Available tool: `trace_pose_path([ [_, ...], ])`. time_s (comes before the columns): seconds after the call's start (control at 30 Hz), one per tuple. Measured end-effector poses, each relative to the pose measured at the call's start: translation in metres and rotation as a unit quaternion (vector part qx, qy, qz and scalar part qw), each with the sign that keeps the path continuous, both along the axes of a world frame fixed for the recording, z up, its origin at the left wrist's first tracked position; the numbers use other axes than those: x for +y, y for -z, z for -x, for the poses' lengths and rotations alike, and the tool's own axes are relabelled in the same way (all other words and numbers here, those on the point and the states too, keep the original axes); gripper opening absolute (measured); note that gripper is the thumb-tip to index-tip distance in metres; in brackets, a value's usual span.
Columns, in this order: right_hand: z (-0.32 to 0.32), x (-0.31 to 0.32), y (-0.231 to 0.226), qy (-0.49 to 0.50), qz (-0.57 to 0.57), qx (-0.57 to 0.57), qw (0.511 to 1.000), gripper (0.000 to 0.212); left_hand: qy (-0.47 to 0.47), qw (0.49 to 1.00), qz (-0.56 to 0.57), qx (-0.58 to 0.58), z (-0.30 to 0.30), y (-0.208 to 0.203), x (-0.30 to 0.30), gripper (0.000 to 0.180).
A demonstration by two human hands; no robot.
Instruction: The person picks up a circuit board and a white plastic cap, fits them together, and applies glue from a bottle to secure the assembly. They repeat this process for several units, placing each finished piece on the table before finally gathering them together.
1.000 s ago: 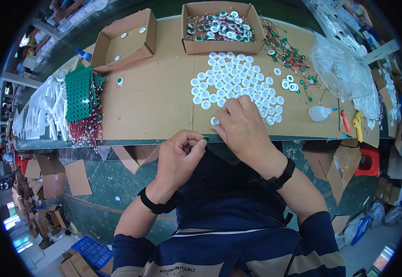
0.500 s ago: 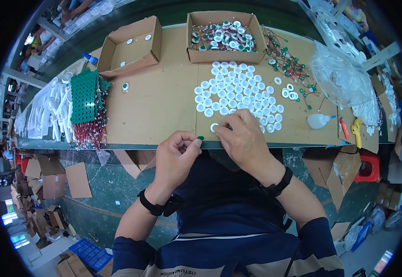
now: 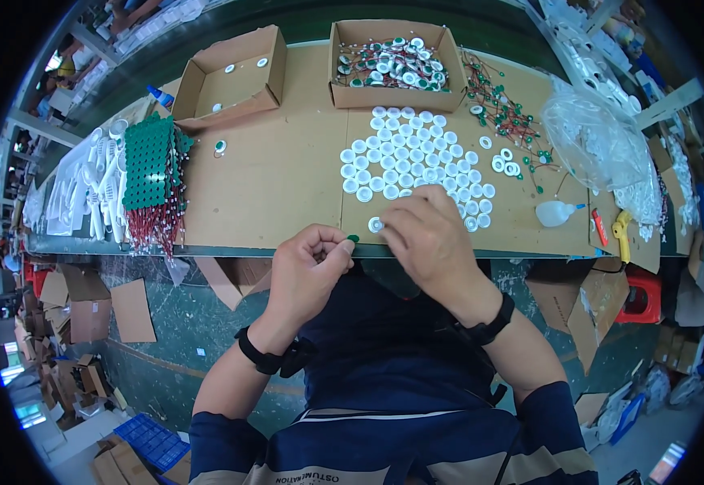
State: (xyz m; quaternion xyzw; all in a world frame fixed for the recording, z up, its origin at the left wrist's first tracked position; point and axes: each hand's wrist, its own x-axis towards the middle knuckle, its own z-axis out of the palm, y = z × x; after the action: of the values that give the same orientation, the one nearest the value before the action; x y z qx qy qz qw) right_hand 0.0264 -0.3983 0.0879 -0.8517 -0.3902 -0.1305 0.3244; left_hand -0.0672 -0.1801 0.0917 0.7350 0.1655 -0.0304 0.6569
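My left hand (image 3: 307, 271) is closed in a pinch near the table's front edge. A small green disc (image 3: 353, 238) sticks out between its thumb and index finger. My right hand (image 3: 431, 238) hovers over the front of the cardboard sheet, fingers loosely bent and tips apart, with nothing visible in them. Just left of its fingertips lies a single round white cap (image 3: 375, 225), apart from the others. Behind the right hand, rows of white caps (image 3: 400, 153) spread over the cardboard, and the hand hides some of the nearest ones.
On the left, a green disc panel (image 3: 148, 170) with red wires lies beside white plastic handles (image 3: 103, 190). Two cardboard boxes stand behind: one nearly bare (image 3: 206, 77), one full of wired discs (image 3: 392, 69). Right are loose wired discs (image 3: 501, 109), a squeeze bottle (image 3: 556, 212) and a yellow tool (image 3: 623, 234).
My right fingers have come off the single white cap and drawn slightly right, leaving it in fuller view. My left hand keeps the green disc in nearly the same place.
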Motion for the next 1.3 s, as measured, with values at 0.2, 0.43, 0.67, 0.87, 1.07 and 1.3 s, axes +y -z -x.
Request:
trace_pose_path([
  [0.2, 0.029, -0.020, 0.000, -0.068, -0.090, 0.124, 0.986, 0.027, 0.068, 0.985, 0.139, 0.082, 0.010, 0.004, -0.013, 0.013],
  [0.43, 0.034, -0.022, 0.001, -0.107, -0.077, 0.108, 0.985, 0.031, 0.141, 0.978, 0.105, 0.108, 0.005, 0.006, -0.010, 0.015],
  [0.67, 0.011, -0.011, 0.010, -0.011, -0.081, 0.098, 0.992, 0.026, 0.127, 0.978, -0.161, -0.048, -0.008, -0.011, -0.009, 0.014],
  [0.87, 0.002, 0.001, 0.009, 0.041, -0.041, 0.096, 0.994, 0.022, 0.137, 0.893, -0.379, -0.201, -0.030, -0.002, 0.002, 0.013],
  [1.07, 0.005, -0.010, -0.004, 0.064, -0.002, 0.094, 0.993, 0.023, 0.157, 0.896, -0.371, -0.189, -0.033, 0.006, 0.006, 0.020],
  [1.3, 0.004, -0.007, -0.004, 0.058, 0.020, 0.107, 0.992, 0.024, 0.171, 0.902, -0.344, -0.198, -0.037, 0.005, 0.006, 0.032],
])
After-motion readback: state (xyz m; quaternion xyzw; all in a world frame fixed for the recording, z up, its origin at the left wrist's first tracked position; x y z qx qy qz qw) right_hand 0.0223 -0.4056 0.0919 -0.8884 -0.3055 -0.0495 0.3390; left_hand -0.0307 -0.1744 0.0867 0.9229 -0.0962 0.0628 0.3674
